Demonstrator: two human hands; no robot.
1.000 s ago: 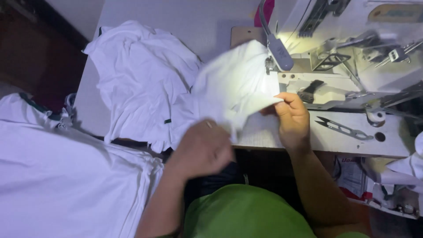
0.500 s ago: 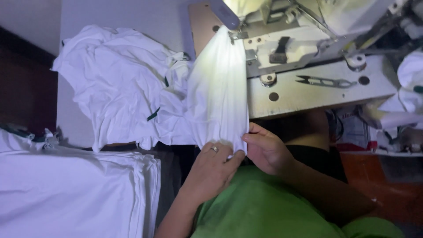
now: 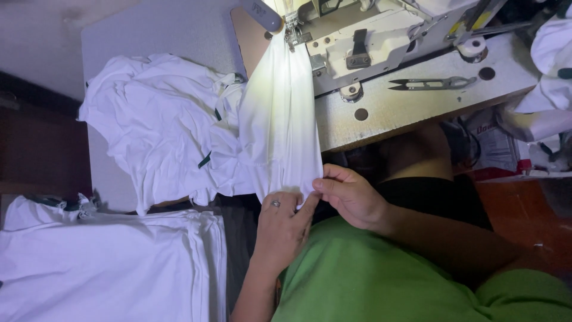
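Sewing workstation, pale speckled table [image 3: 411, 113] w/ industrial sewing machine [image 3: 369, 42] at top, lit by its own lamp. White fabric panel [image 3: 280, 125] hangs off table's near edge: long axis runs from presser foot [image 3: 292, 33] straight toward operator, far end under the foot, near end at the hands. Left hand [image 3: 283, 226], ring on one finger, pinches panel's lower edge; right hand [image 3: 351, 194] pinches same edge just beside it, fingertips touching. Both clamped on the cloth, close together. Crumpled white garment heap [image 3: 155, 125] lies left of panel, touching it. Thread snips [image 3: 426, 83] on table right of machine. Stack of folded white pieces [image 3: 107, 268] lower left.
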